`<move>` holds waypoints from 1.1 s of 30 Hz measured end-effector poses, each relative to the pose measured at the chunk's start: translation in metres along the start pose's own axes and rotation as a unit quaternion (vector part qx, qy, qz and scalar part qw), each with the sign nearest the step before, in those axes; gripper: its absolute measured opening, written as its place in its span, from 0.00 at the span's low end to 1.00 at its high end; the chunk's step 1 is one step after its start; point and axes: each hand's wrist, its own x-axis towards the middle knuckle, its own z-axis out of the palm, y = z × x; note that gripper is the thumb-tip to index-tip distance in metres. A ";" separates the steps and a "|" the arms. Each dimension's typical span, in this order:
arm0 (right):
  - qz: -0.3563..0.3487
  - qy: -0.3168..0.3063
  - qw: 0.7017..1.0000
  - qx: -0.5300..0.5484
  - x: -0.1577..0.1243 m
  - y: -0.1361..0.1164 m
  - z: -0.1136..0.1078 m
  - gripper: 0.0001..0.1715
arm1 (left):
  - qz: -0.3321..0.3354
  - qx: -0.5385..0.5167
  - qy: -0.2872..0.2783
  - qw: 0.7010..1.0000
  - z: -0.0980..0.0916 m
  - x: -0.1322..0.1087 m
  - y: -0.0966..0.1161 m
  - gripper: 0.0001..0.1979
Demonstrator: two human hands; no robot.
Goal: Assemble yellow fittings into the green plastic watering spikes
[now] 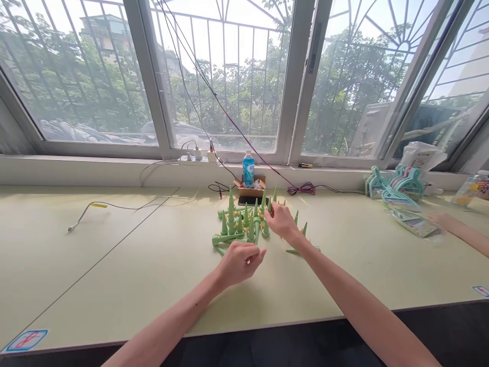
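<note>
A cluster of green plastic cone spikes (231, 211) with small yellow parts (246, 229) covers the middle of the table, some upright and some lying flat. My right hand (283, 220) reaches into the right side of this group, its fingers closed on a green spike (269, 205). In front of the spikes, near the table's front, is my left hand (241, 261) with curled fingers; whatever they may hold is hidden. One lying spike (300, 250) rests apart, under my right forearm.
Behind the spikes are a dark phone (253, 201) and a small cardboard box (250, 191) with a blue bottle (248, 171). Cables (301, 188) lie along the wall. At right, another person's hand (441, 220) is beside packaged items (414, 221) and teal plastic pieces (410, 183).
</note>
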 end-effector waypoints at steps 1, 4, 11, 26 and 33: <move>0.004 -0.002 1.000 0.001 -0.001 0.000 0.000 0.11 | -0.002 -0.001 -0.002 1.000 0.000 0.000 0.000 0.22; 0.002 0.003 1.000 0.004 -0.003 0.001 0.005 0.11 | -0.005 -0.001 -0.006 1.000 0.000 0.000 -0.001 0.22; -0.012 0.016 0.999 0.024 -0.005 0.001 0.014 0.11 | 0.000 0.008 -0.013 1.000 0.000 0.000 0.000 0.22; -0.011 0.082 0.994 0.066 -0.023 -0.009 0.002 0.18 | -0.008 -0.006 -0.012 1.000 0.001 0.000 -0.002 0.22; -0.160 -0.027 0.983 0.084 -0.070 0.002 0.016 0.05 | -0.035 0.013 0.052 0.998 -0.001 0.001 -0.007 0.23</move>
